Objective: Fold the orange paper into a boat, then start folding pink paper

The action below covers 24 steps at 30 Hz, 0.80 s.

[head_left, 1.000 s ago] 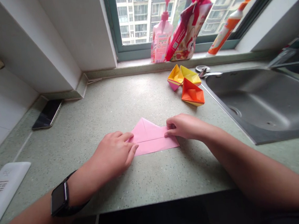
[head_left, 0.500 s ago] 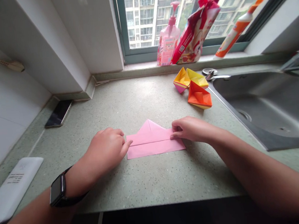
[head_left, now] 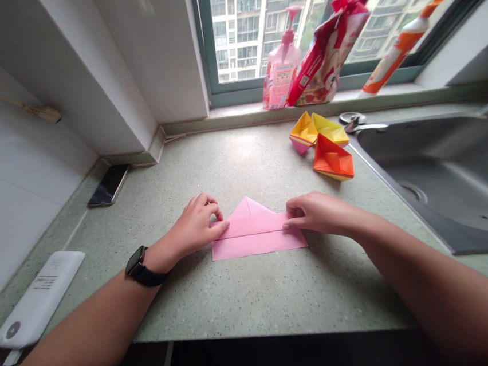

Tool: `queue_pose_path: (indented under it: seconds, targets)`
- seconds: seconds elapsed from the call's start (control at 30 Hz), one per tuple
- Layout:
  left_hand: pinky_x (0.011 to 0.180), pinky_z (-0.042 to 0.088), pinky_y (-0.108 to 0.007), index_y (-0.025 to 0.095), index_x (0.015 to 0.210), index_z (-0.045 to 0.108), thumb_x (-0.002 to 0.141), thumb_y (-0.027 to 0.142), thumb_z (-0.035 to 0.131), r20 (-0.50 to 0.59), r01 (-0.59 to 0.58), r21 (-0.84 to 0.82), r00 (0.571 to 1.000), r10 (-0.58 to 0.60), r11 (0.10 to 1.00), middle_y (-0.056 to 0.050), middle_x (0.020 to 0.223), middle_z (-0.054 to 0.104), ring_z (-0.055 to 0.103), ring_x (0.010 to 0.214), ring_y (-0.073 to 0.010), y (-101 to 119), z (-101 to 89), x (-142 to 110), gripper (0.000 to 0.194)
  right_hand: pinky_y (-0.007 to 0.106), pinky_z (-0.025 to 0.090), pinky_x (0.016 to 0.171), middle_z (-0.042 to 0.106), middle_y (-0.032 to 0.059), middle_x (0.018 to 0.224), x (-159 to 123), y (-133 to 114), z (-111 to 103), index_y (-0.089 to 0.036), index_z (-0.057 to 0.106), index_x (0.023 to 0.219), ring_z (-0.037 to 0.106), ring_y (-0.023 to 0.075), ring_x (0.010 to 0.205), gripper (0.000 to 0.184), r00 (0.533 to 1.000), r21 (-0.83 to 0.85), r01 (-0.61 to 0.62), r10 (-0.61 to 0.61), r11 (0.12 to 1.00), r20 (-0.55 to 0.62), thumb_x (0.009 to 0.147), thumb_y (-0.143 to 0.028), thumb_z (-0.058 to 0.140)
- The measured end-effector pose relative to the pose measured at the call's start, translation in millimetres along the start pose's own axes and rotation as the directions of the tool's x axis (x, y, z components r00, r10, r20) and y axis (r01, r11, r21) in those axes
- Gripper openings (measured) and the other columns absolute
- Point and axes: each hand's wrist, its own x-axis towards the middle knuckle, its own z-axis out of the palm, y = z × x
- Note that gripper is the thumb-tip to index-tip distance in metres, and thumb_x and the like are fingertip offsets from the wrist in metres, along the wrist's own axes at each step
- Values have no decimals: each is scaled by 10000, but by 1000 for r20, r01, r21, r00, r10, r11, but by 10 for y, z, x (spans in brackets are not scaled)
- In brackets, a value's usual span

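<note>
A pink sheet of origami paper (head_left: 258, 244) lies on the counter in front of me, folded into a peak at the top with a flat band along the bottom. My left hand (head_left: 198, 223) grips its left end, the thumb on top and the curled fingers by the far side. At the opposite end, my right hand (head_left: 314, 213) pinches the edge near the crease between thumb and bent fingers. The fingertips beneath the paper are hidden. A black watch (head_left: 142, 266) is on my left wrist.
Folded paper boats in orange (head_left: 332, 160) and yellow (head_left: 329, 129) stand near the metal sink (head_left: 455, 185). A phone (head_left: 109, 185) and a white power bank (head_left: 39, 297) lie at left. On the windowsill are a pink pump bottle (head_left: 280, 73), a red bag (head_left: 329, 54) and an orange-white bottle (head_left: 403, 47).
My left hand has moved inward and slightly away from me, its thumb now farther onto the paper's left end. My right hand keeps its pinch. The whole view has shifted a little.
</note>
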Motion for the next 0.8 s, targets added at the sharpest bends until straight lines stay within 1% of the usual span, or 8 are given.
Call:
queue_pose_path:
  seconds: [0.1, 0.17, 0.23, 0.33, 0.4, 0.6, 0.7, 0.8]
  targets:
    - [1146, 473, -522, 222, 867, 744, 953, 411, 697, 10, -9, -33, 1000, 9, 999, -102, 1265, 621, 582, 1251, -328, -40, -9, 8, 212, 341, 355, 622, 746, 42, 796, 4, 3, -2, -244, 704, 784, 631, 217, 725, 281, 1000, 57, -25, 26, 998, -9, 914, -484, 773]
    - [1157, 471, -528, 223, 847, 746, 957, 407, 696, 11, -15, -60, 1000, 16, 998, -102, 1265, 622, 585, 1255, -328, -54, -15, 6, 220, 345, 356, 622, 736, 45, 780, 11, 12, 1, -246, 683, 749, 631, 221, 723, 318, 998, 89, -33, 38, 995, -58, 917, -502, 766]
    - [1161, 474, -528, 222, 848, 744, 963, 395, 695, 9, -31, -99, 999, 32, 995, -99, 1258, 627, 600, 1243, -320, -59, -20, 5, 213, 347, 365, 631, 729, 51, 781, 17, 23, 5, -249, 679, 756, 637, 227, 733, 331, 983, 136, -39, 62, 990, -173, 930, -522, 749]
    - [1136, 495, -504, 218, 871, 730, 982, 362, 684, -35, -92, -168, 996, 88, 982, -92, 1239, 633, 631, 1193, -290, -52, -26, 4, 188, 352, 407, 672, 738, 61, 849, 18, 33, 14, -252, 712, 866, 649, 233, 764, 301, 919, 214, -13, 95, 977, -382, 939, -543, 732]
    - [1099, 511, -475, 216, 884, 714, 1002, 348, 673, -87, -153, -196, 987, 138, 969, -88, 1233, 634, 642, 1166, -270, -35, -29, -2, 181, 360, 434, 698, 749, 71, 901, 17, 31, 17, -252, 728, 914, 650, 232, 770, 322, 896, 252, 30, 85, 967, -435, 947, -572, 709]
    - [1024, 532, -400, 221, 929, 667, 1053, 315, 662, -270, -336, -187, 921, 280, 923, -76, 1208, 649, 641, 1131, -239, 25, -39, -50, 155, 385, 499, 760, 781, 97, 951, 23, 37, -16, -247, 776, 906, 680, 267, 872, 458, 956, 377, 112, 4, 920, -294, 979, -664, 602]
    - [1015, 529, -385, 219, 941, 656, 1046, 281, 671, -350, -348, -181, 897, 270, 920, -75, 1198, 656, 646, 1109, -230, 30, -49, -54, 124, 394, 530, 811, 779, 95, 1001, 8, 45, -43, -250, 798, 921, 693, 274, 935, 436, 967, 434, 188, -90, 881, -238, 906, -675, 702]
    - [1044, 513, -406, 214, 928, 654, 1037, 287, 690, -382, -325, -233, 897, 221, 916, -79, 1178, 664, 653, 1101, -232, 11, -51, -34, 136, 388, 535, 843, 760, 86, 1044, -10, 39, -52, -258, 809, 914, 690, 266, 984, 354, 954, 428, 279, -198, 859, -224, 862, -607, 780]
